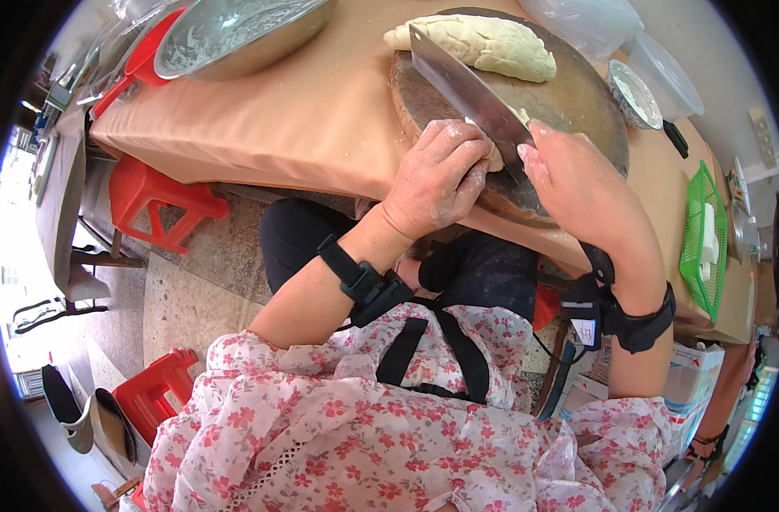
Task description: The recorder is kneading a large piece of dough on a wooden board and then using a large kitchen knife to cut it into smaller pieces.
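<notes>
My right hand (pixel 572 176) is closed around the handle of a cleaver (pixel 469 96), whose broad metal blade stands over a round wooden chopping board (pixel 575 96). Just left of the blade, my floury left hand (pixel 437 169) grips a small piece of dough (pixel 493 159) near the board's front edge. A bit of pale dough also shows on the blade's far side. Toward the back of the board lies a long, thick roll of dough (pixel 492 45), partly behind the blade's tip. The cutting edge's contact with the dough is hidden by my fingers.
A floury metal bowl (pixel 235 38) and a red plastic dipper (pixel 147 57) stand at the back left of the covered table (pixel 267 134). Right of the board are a patterned bowl of white powder (pixel 634 95), a clear plastic tub (pixel 668 73), a black handle (pixel 675 139) and a green basket (pixel 703 240).
</notes>
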A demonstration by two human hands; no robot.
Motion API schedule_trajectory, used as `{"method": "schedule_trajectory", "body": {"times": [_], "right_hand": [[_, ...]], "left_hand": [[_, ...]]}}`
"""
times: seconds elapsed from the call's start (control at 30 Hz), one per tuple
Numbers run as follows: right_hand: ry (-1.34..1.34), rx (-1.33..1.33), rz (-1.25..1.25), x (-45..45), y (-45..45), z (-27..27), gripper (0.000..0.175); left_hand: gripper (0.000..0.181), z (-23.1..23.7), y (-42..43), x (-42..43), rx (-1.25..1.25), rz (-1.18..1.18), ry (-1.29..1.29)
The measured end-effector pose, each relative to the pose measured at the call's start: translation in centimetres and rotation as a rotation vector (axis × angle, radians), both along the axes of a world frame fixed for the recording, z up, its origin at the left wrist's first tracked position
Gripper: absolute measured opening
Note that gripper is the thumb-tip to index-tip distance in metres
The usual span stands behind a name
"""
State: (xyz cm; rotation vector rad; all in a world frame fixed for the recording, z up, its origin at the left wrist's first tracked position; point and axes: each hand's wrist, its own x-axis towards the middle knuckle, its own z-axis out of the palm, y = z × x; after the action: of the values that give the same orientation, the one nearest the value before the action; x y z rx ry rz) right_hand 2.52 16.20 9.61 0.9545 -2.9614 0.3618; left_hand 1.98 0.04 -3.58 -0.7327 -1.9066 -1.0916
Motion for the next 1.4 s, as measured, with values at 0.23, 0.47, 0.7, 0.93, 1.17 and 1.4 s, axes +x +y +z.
{"method": "schedule_trajectory", "body": {"times": [0.23, 0.47, 0.7, 0.93, 1.17, 1.4], "right_hand": [[0.009, -0.022, -0.045, 1.0, 0.4, -0.3, 0.020], [-0.137, 0.101, -0.167, 4.1, 2.6, 1.9, 0.019], [-0.131, 0.083, -0.195, 6.5, 3.9, 3.5, 0.018], [-0.110, 0.025, -0.181, 7.1, 3.9, 4.0, 0.019], [-0.116, 0.049, -0.207, 7.1, 3.5, 3.6, 0.017], [-0.178, 0.049, -0.221, 6.8, 3.9, 3.6, 0.019]], "left_hand": [[0.023, -0.3, -0.3, -0.1, -0.015, 0.003, 0.002], [0.023, -0.5, -0.2, -0.1, -0.015, 0.006, 0.011], [0.026, -0.5, -0.3, -0.1, -0.010, 0.027, 0.048], [0.027, -0.2, -0.3, 0.0, -0.005, 0.012, 0.013], [0.025, 0.0, -0.2, 0.1, 0.017, 0.013, 0.003], [0.024, -0.4, 0.0, -0.1, 0.018, 0.016, 0.014]]}}
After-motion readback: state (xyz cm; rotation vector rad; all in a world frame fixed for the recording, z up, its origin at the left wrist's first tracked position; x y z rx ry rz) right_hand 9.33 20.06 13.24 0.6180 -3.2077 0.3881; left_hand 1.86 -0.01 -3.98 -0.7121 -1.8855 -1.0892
